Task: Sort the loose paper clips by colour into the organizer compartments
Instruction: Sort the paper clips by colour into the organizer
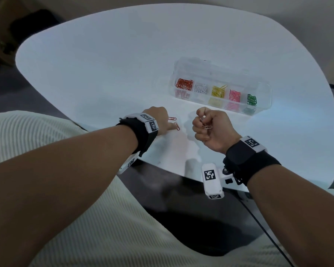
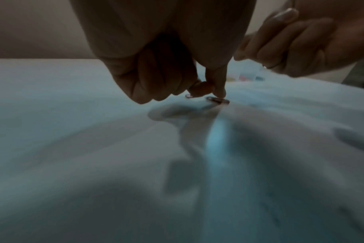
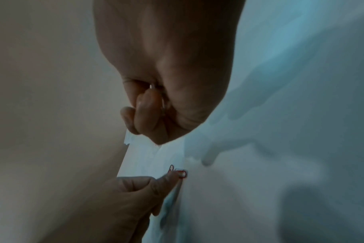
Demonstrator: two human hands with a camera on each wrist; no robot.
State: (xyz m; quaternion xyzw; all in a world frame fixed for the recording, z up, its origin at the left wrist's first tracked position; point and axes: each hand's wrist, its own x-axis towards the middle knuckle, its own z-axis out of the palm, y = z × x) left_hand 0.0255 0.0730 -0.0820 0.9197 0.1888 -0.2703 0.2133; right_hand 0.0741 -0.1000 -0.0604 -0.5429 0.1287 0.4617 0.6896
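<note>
Seen from the head camera, a clear plastic organizer [image 1: 220,74] sits on a white table [image 1: 104,64], its lid open behind a row of five compartments. From one end to the other they hold orange-red paper clips [image 1: 184,84], white paper clips [image 1: 200,88], yellow paper clips [image 1: 218,90], pink paper clips [image 1: 234,95] and green paper clips [image 1: 251,99], each a tangled little heap of thin coated wire. Nearer the person than the organizer, two loose red paper clips [image 1: 174,122] lie flat on the table. The left hand [image 1: 159,120] is lowered onto them, one finger pressed straight down on the nearer clip, the other fingers curled under. Just beside it, and also on the near side of the organizer, the right hand [image 1: 210,128] is raised off the table in a loose fist that grips a small bunch of clips [image 1: 206,126], pale metallic in this light.

From the left wrist, the picture is dim and blurred: a fingertip [image 2: 219,92] bears on a clip [image 2: 217,100] lying on the table, with the organizer a faint smear of colour beyond it.

From the right wrist, the curled fingers [image 3: 148,111] close over thin wire; below them the left hand's finger [image 3: 168,179] touches a red clip [image 3: 182,173], a second clip [image 3: 171,167] just beside it.
</note>
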